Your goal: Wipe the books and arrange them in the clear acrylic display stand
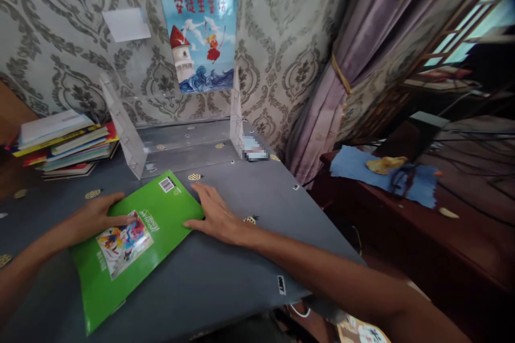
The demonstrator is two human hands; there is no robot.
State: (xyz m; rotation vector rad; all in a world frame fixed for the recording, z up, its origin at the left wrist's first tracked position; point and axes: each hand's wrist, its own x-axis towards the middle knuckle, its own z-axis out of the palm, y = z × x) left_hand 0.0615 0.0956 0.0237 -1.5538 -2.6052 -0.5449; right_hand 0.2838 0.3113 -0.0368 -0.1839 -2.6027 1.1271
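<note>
A green book [161, 230] with a colourful picture, white lettering and a barcode lies at an angle low over the grey tabletop. My left hand [94, 220] grips its left side, thumb across the cover and the other fingers mostly hidden at the edge. At the right corner, my right hand [221, 220] takes the book between its thumb, which lies on the cover, and fingers stretched along the far edge. Just beyond the book stands a clear plastic rack [124, 128] with transparent side panels.
A stack of books [72, 144] sits at the left back. Right of the rack lies a small pixelated item [254, 149]. A blue poster [201, 27] and a white paper [126, 24] hang on the patterned wall. A curtain [333, 75] and a dark red table [386, 225] with a blue cloth [350, 163] are at right.
</note>
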